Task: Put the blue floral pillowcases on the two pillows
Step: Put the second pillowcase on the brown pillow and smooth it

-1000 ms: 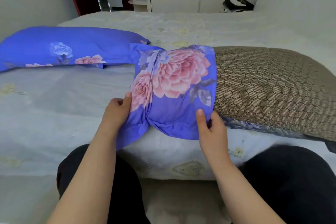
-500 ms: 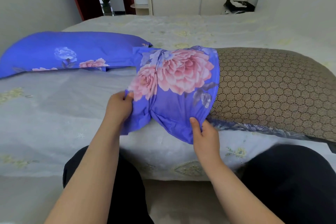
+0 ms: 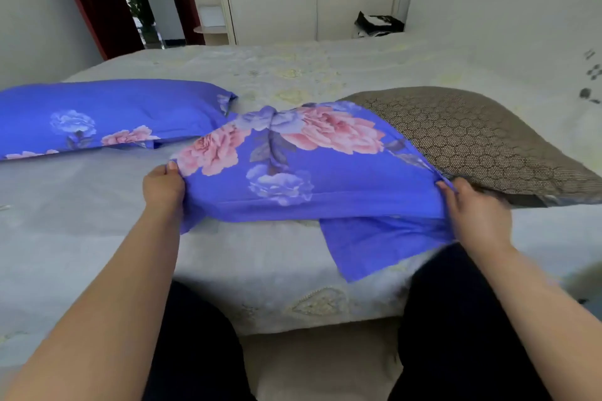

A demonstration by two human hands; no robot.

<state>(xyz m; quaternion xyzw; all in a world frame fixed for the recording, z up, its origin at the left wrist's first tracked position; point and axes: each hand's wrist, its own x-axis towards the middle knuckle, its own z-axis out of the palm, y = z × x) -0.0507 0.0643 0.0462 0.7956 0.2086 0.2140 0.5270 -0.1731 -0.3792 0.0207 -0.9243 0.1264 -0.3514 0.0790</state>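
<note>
— What is the cloth like?
— A thin blue floral cotton pillowcase [image 3: 312,179], pulled flat over the near end of a brown honeycomb-mesh pillow [image 3: 482,143]. The left hand [image 3: 163,187] pinches its left edge; the right hand [image 3: 477,213] has fingers curled around its right edge.
— And around it?
— On the pale embroidered bedsheet [image 3: 97,238], a second pillow already in its blue floral case [image 3: 107,117] lies just beside, far left. A black bag [image 3: 378,23] sits beyond the bed.
</note>
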